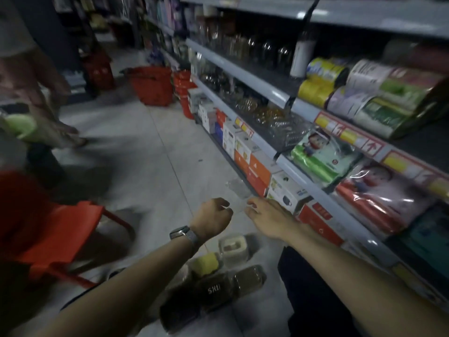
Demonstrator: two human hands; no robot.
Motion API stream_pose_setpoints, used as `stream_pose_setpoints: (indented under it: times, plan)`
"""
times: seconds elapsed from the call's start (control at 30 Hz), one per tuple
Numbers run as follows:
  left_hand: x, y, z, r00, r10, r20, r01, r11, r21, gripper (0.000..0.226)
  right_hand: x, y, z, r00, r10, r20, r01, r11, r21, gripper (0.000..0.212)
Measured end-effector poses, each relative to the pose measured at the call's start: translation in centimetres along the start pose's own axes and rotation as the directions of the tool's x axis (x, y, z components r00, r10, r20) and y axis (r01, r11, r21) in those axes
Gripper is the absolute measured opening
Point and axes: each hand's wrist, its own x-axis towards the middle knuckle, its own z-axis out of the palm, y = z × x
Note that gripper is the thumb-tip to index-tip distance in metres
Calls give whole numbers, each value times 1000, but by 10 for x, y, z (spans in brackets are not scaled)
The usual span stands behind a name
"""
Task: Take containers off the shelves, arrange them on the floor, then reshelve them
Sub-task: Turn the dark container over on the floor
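Dark containers (233,285) lie on floor (170,154) under the arms; left hand (211,218), curled, and right hand (266,216) apparently both pinch one blurred clear container (239,190) beside the shelves (243,76).

dim aisle: tiled floor (155,152), grey shelving (243,72), seemingly a red chair (60,229)

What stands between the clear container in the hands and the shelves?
Nothing visible. The clear container, held by the left hand and right hand, hangs in open air before the shelves; the floor containers lie below the forearms.
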Motion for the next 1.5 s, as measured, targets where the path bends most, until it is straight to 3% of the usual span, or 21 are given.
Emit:
stream_pose_setpoints:
  times: [0.23,0.57,0.67,0.8,0.87,0.97,1.1,1.23,1.3,1.4,1.5]
  plan:
    - [-22,79,-47,979,198,-43,-194,977,88,36,-45,-25,-77,982,-21,-186,18,1000,-21,59]
    - [-67,203,-90,888,458,-40,-455,888,65,33,-112,-24,-194,883,-48,-466,14,997,-75,46]
    - [-77,245,-94,849,525,-60,-519,850,94,34,-135,-21,-230,831,-62,-553,12,996,-94,46]
    - [-83,301,-97,838,538,-94,-534,843,69,65,-164,-9,-274,756,-56,-652,-17,994,-105,43]
    - [-86,327,-95,818,565,-106,-563,825,55,62,-179,1,-294,718,-43,-694,-43,993,-106,43]
    - [-88,366,-90,792,600,-109,-600,799,38,41,-199,18,-322,672,-19,-740,-90,990,-107,42]
    - [-80,417,-83,769,631,-102,-636,772,-19,64,-225,43,-355,569,17,-822,-84,996,-38,40]
    - [-77,469,-81,705,698,-122,-709,696,-117,29,-244,66,-384,450,75,-890,-25,997,71,45]
    - [-67,495,-85,681,712,-169,-732,657,-180,25,-248,76,-397,412,97,-906,1,994,107,49]
    - [-50,525,-89,660,718,-223,-750,614,-245,22,-247,86,-416,434,132,-891,30,986,161,64]
    - [-37,542,-90,686,691,-228,-722,610,-327,37,-244,87,-432,487,156,-859,44,978,202,77]
